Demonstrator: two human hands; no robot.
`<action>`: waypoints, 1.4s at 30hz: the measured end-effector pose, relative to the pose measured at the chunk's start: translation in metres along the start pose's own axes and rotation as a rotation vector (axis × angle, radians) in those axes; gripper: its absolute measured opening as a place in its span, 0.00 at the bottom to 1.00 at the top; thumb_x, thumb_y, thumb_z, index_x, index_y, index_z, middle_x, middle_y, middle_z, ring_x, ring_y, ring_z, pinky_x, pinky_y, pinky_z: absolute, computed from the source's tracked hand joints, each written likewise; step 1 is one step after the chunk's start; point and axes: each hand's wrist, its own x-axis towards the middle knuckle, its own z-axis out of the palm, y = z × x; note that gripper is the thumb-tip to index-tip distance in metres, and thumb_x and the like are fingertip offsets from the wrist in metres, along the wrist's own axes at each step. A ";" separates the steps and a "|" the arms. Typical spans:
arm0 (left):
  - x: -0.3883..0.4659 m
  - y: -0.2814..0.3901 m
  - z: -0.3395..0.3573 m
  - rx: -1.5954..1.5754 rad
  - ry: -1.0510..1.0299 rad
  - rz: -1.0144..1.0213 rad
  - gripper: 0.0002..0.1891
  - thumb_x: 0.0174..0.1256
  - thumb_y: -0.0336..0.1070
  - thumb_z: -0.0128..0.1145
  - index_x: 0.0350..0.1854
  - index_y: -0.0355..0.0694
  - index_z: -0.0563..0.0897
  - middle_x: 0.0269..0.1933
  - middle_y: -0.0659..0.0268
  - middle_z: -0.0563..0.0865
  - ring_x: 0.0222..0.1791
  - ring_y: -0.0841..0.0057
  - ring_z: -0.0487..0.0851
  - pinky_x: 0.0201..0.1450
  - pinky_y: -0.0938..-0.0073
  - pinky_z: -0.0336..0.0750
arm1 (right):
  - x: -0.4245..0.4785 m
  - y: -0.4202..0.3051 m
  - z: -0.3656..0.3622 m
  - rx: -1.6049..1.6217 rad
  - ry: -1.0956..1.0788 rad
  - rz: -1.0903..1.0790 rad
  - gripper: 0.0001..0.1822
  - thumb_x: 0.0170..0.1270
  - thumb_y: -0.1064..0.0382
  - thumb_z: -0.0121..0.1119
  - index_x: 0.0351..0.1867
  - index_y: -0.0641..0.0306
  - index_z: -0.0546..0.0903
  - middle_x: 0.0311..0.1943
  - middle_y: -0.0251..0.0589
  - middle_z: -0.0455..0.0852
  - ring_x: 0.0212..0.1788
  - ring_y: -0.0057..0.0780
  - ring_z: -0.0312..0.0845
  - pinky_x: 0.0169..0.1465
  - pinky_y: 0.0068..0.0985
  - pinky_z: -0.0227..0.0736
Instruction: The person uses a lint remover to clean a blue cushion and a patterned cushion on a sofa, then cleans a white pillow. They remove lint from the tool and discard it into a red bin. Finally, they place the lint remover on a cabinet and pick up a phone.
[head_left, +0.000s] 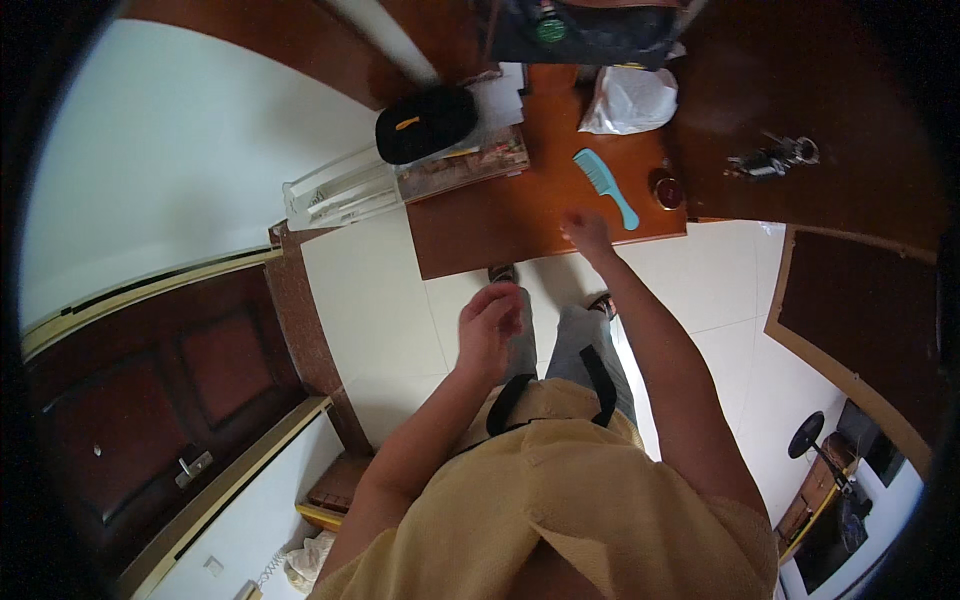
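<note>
Over the front edge of a brown wooden desktop (487, 225) hovers my right hand (589, 235), a little blurred and with curled fingers. Nearest to it lies a light-blue comb (609, 187) with a handle, which it does not seem to touch. I see nothing held in that hand, though its palm side is hidden. My left hand (489, 326) hangs in front of my body above the legs, fingers folded in, with nothing visible in it. Right of the comb sits a small round dark-red container (667, 192).
At the desk's left are a black case (427, 124) and a stack of papers (465, 169). A white plastic bag (634, 99) lies behind the comb, below a dark bag (585, 34). Keys (780, 159) rest on the right. A dark wooden door (172, 405) stands left.
</note>
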 end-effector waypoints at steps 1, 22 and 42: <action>0.004 0.007 -0.020 -0.022 0.042 0.009 0.07 0.63 0.28 0.52 0.42 0.36 0.79 0.32 0.65 0.80 0.27 0.78 0.76 0.30 0.76 0.73 | 0.014 -0.011 0.025 -0.204 0.014 -0.053 0.12 0.62 0.60 0.58 0.43 0.63 0.80 0.31 0.43 0.84 0.32 0.32 0.82 0.31 0.26 0.75; 0.050 0.067 -0.112 -0.048 0.188 -0.043 0.05 0.63 0.25 0.51 0.39 0.35 0.79 0.30 0.63 0.82 0.25 0.78 0.77 0.28 0.78 0.72 | 0.107 -0.075 0.177 0.328 0.318 0.480 0.11 0.65 0.64 0.57 0.28 0.70 0.78 0.24 0.42 0.83 0.21 0.27 0.81 0.24 0.27 0.82; 0.007 -0.030 0.111 0.866 -0.592 0.260 0.09 0.67 0.31 0.55 0.45 0.33 0.81 0.30 0.68 0.80 0.26 0.84 0.74 0.32 0.82 0.71 | -0.240 -0.081 -0.043 0.567 0.263 -0.246 0.10 0.69 0.66 0.52 0.44 0.70 0.79 0.22 0.29 0.76 0.25 0.14 0.67 0.32 0.19 0.69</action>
